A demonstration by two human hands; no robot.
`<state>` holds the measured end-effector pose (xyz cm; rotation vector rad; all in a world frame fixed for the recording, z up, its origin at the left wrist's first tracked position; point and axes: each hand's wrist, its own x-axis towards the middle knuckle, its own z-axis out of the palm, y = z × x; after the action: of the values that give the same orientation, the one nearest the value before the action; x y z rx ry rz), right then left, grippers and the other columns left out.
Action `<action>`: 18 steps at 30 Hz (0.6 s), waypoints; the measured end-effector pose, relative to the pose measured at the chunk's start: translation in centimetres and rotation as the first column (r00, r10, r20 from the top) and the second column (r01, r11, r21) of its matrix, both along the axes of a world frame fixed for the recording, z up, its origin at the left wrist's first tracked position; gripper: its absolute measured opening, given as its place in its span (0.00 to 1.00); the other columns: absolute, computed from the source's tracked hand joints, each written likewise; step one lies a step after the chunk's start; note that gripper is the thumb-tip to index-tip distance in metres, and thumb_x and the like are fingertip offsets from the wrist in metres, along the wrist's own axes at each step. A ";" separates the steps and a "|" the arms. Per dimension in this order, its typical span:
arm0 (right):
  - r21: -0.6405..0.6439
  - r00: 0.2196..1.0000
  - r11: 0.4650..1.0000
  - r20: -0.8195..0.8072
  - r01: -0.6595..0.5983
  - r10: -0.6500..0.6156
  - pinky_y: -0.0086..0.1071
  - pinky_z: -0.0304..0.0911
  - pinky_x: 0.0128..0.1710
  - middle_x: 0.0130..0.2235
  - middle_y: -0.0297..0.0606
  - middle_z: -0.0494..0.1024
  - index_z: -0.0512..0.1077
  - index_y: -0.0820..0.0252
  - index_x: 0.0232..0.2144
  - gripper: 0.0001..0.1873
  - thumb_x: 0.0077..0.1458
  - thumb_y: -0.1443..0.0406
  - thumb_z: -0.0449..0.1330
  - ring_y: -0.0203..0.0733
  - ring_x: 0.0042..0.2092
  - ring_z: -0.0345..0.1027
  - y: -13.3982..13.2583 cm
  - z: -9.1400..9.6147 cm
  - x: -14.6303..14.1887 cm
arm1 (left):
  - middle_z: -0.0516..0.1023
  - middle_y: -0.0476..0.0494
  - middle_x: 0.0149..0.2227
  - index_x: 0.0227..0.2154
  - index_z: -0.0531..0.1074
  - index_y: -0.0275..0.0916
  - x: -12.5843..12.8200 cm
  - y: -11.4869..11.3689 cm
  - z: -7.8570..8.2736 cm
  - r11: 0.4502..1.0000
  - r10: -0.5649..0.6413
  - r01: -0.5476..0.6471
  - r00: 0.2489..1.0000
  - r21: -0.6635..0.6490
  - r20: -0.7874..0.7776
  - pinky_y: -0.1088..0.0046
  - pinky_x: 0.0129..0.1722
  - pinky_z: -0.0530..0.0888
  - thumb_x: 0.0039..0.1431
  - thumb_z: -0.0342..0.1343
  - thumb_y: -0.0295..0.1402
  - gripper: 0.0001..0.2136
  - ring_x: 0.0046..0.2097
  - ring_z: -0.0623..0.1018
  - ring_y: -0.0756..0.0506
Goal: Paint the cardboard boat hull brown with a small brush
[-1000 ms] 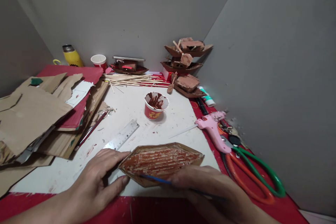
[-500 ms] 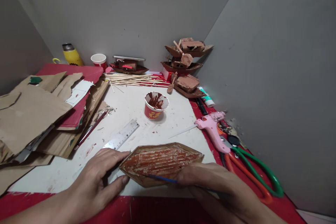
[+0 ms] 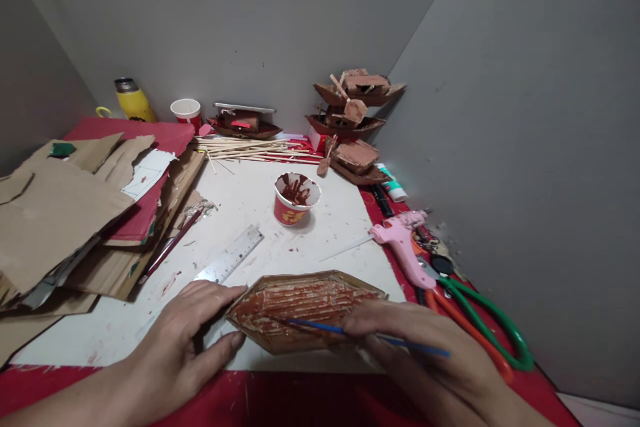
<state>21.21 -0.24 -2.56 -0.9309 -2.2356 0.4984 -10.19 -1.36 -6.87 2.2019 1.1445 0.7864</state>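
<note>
A cardboard model boat (image 3: 300, 303) lies on the white sheet, its ridged inside streaked with reddish-brown paint. My left hand (image 3: 197, 330) grips the boat's left pointed end, thumb in front and fingers behind. In my right hand (image 3: 400, 337) is a thin blue paintbrush (image 3: 320, 326), pinched between thumb and fingers. Its tip touches the boat's floor left of the middle, and that hand covers the boat's right front side. Beyond the boat stands a red and white paper cup (image 3: 293, 212), smeared inside with dark brown paint.
A clear ruler (image 3: 233, 255) lies behind my left hand. Cardboard pieces (image 3: 65, 207) are heaped at left. On the right are a pink glue gun (image 3: 405, 247) and scissors (image 3: 490, 320). Wooden sticks (image 3: 255, 149) and brown model boats (image 3: 357, 160) line the back, near grey walls.
My right hand has tilted slightly, and the brush handle now shows past it. The brush tip has shifted a little up the boat's floor. My left hand keeps its grip.
</note>
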 end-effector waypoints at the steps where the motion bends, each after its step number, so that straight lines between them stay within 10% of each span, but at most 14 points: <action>1: 0.005 1.000 1.000 -0.001 -0.015 0.015 0.23 0.74 0.41 0.39 0.34 0.83 0.70 0.51 0.48 0.15 0.62 0.73 0.55 0.37 0.40 0.80 0.1 0.0 -0.1 | 0.78 0.45 0.49 0.59 0.62 0.48 0.0 0.0 -0.1 1.000 0.003 -0.003 1.000 0.004 -0.007 0.67 0.49 0.74 0.61 0.57 0.27 0.24 0.49 0.76 0.44; 18: 0.022 0.994 1.000 0.110 0.014 -0.016 0.21 0.73 0.44 0.40 0.33 0.82 0.70 0.51 0.47 0.11 0.65 0.68 0.53 0.35 0.41 0.79 0.0 0.0 0.7 | 0.78 0.48 0.48 0.59 0.61 0.51 0.1 0.2 0.5 1.000 -0.029 0.029 0.999 0.008 0.016 0.70 0.48 0.74 0.61 0.56 0.26 0.25 0.48 0.76 0.46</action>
<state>21.95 -0.26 -2.59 -0.9846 -2.3261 0.4245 -10.06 -1.21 -6.35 2.2094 1.1014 0.7959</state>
